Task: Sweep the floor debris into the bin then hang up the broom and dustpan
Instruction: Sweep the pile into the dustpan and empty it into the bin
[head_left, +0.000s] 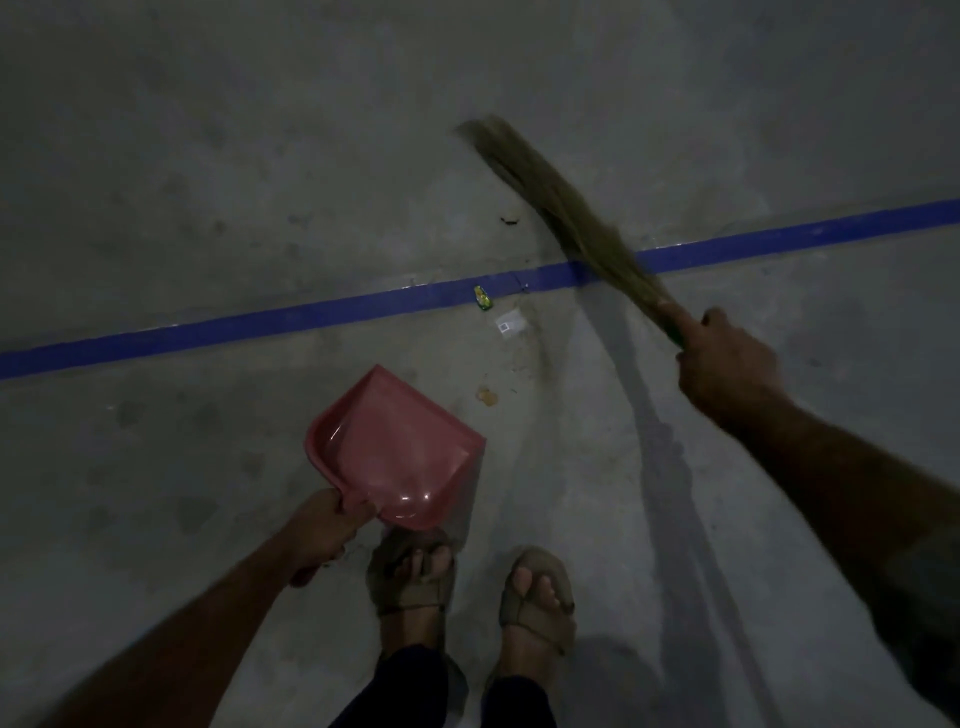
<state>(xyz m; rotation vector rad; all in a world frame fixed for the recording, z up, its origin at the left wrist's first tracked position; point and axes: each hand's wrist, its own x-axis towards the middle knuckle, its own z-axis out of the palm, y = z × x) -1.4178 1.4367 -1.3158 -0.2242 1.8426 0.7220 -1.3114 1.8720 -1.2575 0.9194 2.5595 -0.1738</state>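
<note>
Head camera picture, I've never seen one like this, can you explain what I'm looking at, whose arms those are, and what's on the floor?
There is one picture, taken by a wide-angle camera worn on a person's head, looking down at their own arms and sandalled feet. No machine is involved. The left hand grips the handle of a pink plastic dustpan, which looks empty. The right hand holds a soft straw-coloured grass broom, blurred as if mid-sweep. The grey concrete floor has a blue painted line across it. Near the line lie a small green wrapper, a white paper scrap, a tan crumb and a dark speck.
</note>
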